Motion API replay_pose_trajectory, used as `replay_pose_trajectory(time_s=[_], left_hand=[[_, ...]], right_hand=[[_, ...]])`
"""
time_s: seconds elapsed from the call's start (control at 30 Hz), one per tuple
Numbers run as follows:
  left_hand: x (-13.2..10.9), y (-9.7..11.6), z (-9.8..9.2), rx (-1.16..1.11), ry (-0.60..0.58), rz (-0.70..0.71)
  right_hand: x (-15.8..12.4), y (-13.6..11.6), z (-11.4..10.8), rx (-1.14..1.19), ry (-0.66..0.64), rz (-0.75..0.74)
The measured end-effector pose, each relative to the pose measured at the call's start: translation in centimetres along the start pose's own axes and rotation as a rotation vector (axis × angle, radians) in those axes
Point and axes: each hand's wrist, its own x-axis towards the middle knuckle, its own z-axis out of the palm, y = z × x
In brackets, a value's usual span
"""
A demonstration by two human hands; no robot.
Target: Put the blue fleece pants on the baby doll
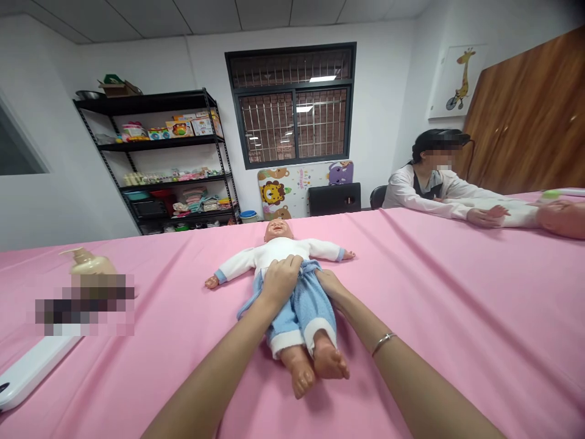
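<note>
Head view, and the left hand (282,279) clutches the trousers (315,300) on the doll (280,249), right hand (331,284) at the hip, its grip hidden, can't tell

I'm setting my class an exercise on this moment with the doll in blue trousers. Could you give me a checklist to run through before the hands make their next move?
1. Doll lying face up on the pink cloth: ok.
2. Left hand at the front of the trousers, right hand at their side: ok.
3. Firm grip by both hands: cannot tell; the fingertips are hidden.
4. Waistband lying flat: not ok; it is bunched between the hands.
5. Both feet out past the white cuffs: ok.
6. Pump bottle well apart from the doll: ok.
</note>
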Motion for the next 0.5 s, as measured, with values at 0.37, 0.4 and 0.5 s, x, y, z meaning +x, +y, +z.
replay_pose_trajectory(time_s=[0.37,0.4,0.5], left_hand=[[-4.2,-10.1,0.7,-1.065,-0.215,-0.442],[-4.7,-10.2,0.9,-1.149,-0.251,-0.363],[-5.2,-9.8,1.3,-1.19,-0.133,-0.297]], right_hand=[[1.0,-0.6,-1.0,-0.026,-0.026,-0.219],[0.7,-0.9,-0.8,-0.039,-0.051,-0.217],[-0.3,-1.7,-0.3,-0.106,-0.093,-0.182]])
